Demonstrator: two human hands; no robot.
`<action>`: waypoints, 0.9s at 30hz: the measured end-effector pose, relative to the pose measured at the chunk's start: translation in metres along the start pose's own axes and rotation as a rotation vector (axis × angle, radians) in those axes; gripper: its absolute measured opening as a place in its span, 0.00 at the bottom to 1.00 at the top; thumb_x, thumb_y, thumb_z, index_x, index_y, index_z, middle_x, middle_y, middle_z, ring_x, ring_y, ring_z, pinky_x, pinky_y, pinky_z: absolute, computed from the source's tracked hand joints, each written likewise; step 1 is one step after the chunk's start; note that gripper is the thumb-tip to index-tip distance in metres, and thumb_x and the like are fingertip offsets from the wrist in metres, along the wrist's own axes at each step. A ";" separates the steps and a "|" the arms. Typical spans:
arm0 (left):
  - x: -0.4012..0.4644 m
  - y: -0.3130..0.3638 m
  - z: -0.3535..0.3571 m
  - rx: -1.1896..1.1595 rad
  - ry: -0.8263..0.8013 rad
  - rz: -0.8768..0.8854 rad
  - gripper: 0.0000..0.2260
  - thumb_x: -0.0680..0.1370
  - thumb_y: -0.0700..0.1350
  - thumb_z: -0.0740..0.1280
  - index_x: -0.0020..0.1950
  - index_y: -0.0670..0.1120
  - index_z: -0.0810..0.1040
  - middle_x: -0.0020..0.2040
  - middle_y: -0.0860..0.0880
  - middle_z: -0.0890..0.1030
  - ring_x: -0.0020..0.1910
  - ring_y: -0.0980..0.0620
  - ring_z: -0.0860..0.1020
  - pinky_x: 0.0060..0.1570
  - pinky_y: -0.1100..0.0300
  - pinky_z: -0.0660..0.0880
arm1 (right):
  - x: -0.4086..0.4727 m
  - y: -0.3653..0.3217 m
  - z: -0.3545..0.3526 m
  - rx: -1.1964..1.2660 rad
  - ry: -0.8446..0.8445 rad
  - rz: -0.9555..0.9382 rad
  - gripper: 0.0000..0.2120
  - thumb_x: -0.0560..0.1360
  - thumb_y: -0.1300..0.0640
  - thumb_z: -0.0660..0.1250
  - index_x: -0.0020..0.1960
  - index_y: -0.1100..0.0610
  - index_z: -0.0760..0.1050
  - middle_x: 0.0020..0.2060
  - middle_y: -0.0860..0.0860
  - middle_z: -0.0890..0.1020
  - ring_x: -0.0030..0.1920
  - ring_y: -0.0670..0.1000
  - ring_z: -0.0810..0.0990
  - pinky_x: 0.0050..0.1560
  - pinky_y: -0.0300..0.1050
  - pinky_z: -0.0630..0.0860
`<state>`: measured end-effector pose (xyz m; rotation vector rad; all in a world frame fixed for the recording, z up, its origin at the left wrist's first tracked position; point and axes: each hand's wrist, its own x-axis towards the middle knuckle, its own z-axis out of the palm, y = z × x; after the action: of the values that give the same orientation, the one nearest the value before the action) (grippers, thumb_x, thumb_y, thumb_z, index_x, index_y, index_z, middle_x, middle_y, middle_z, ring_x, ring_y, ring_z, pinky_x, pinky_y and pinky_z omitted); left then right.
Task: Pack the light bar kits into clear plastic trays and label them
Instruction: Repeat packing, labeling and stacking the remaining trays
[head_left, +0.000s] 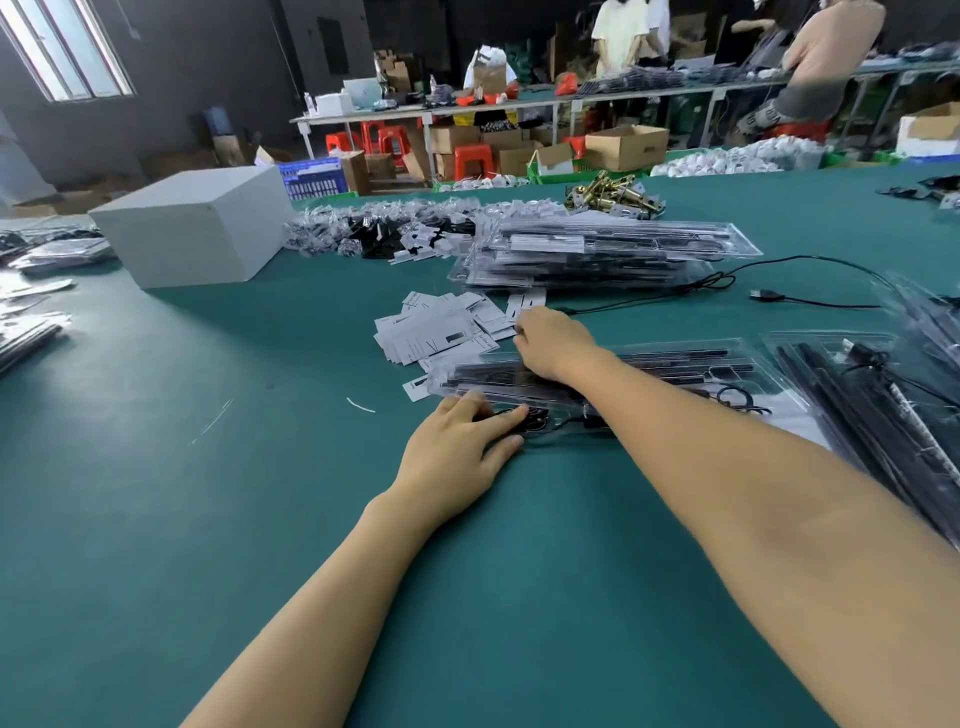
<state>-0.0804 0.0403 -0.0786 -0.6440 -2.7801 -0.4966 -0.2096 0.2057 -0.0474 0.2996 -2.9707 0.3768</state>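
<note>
Nearest, the left hand (457, 452) lies flat on the green surface (208, 519), its straight fingers pressing the near left corner of a clear plastic tray (675, 382) that holds black light bars and a coiled cable. Just beyond, the right hand (553, 340) reaches across that tray, knuckles up and fingers curled down toward the scattered white labels (441, 330); whether it pinches one I cannot tell. Loose black light bars (872, 415) in plastic lie at the right edge. Farther back sits a stack of packed trays (597, 254), with a black USB cable (779, 296) trailing beside it (plug end lying free), and a white box (197, 223) stands to the left
</note>
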 end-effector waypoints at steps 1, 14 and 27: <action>0.000 0.000 0.000 -0.001 0.002 0.001 0.16 0.81 0.55 0.60 0.69 0.60 0.72 0.58 0.51 0.75 0.58 0.49 0.69 0.58 0.59 0.67 | 0.005 -0.003 0.003 -0.020 -0.036 -0.039 0.16 0.83 0.55 0.52 0.65 0.58 0.70 0.68 0.55 0.69 0.67 0.56 0.67 0.60 0.53 0.70; 0.001 -0.001 0.001 0.020 0.005 -0.005 0.17 0.80 0.56 0.60 0.69 0.61 0.72 0.58 0.51 0.75 0.58 0.49 0.69 0.55 0.60 0.66 | 0.016 -0.005 0.015 -0.028 -0.199 -0.061 0.22 0.82 0.47 0.45 0.70 0.56 0.65 0.72 0.51 0.64 0.73 0.51 0.58 0.64 0.58 0.63; 0.001 -0.002 0.001 -0.002 0.000 -0.012 0.17 0.80 0.57 0.60 0.69 0.62 0.71 0.59 0.52 0.74 0.59 0.51 0.68 0.56 0.62 0.65 | 0.003 -0.010 0.000 -0.016 -0.033 -0.133 0.22 0.82 0.50 0.53 0.72 0.60 0.65 0.72 0.53 0.65 0.70 0.54 0.65 0.67 0.54 0.66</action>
<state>-0.0820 0.0396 -0.0795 -0.6283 -2.7852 -0.5022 -0.2103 0.1953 -0.0441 0.5032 -2.9632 0.3359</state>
